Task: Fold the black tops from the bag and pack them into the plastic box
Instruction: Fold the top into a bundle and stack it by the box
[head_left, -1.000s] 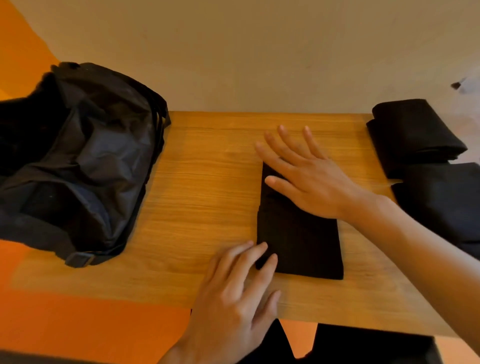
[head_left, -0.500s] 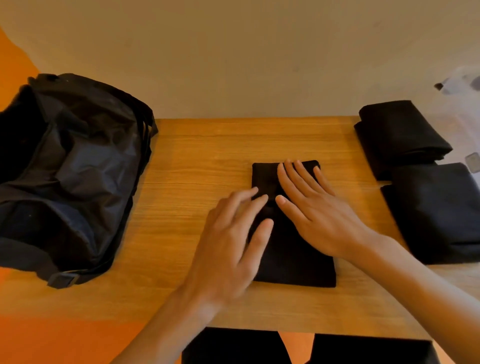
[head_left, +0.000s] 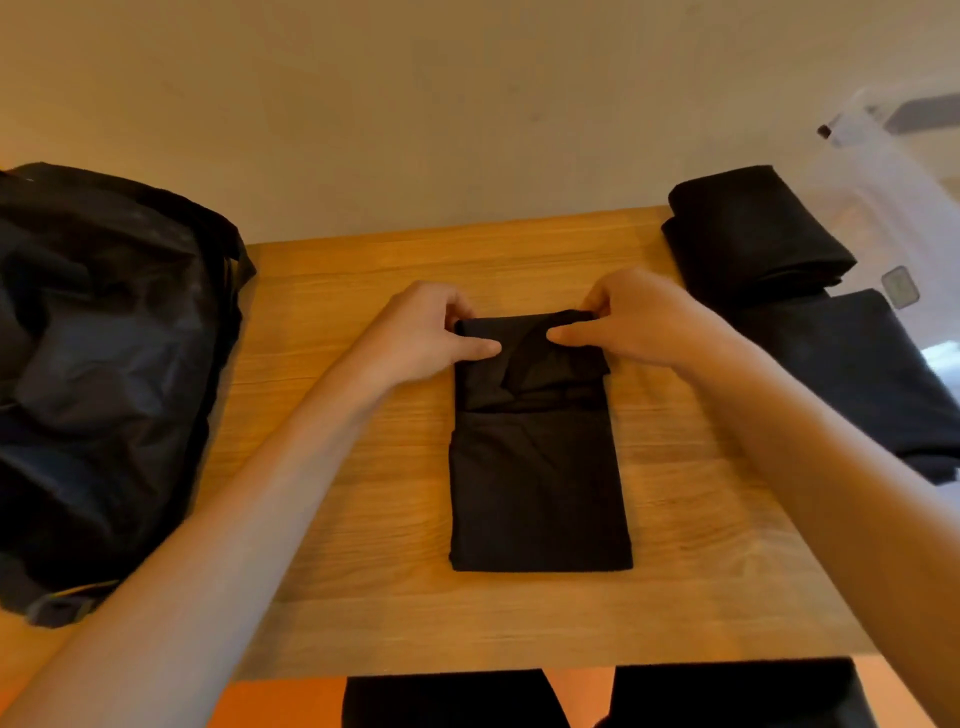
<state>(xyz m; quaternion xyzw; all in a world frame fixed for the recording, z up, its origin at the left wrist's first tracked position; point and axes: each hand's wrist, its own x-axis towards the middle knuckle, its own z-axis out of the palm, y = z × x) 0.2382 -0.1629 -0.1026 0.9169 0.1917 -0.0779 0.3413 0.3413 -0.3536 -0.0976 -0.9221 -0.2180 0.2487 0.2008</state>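
Note:
A black top (head_left: 537, 483), folded into a narrow strip, lies in the middle of the wooden table (head_left: 332, 597). My left hand (head_left: 426, 332) pinches its far left corner and my right hand (head_left: 639, 322) pinches its far right corner. The far end is lifted and curled back toward me. The open black bag (head_left: 109, 374) sits at the table's left. Two folded black tops lie at the right, one at the back (head_left: 753, 234) and one nearer (head_left: 872, 374). The clear plastic box (head_left: 893, 156) shows blurred at the far right edge.
A pale wall runs behind the table. Orange floor shows at the lower left and below the front edge, where dark clothing on my legs (head_left: 441, 701) is visible.
Both hands were flat, smoothing the strip; they have moved to its far end, pinched the corners and lifted that end back toward me.

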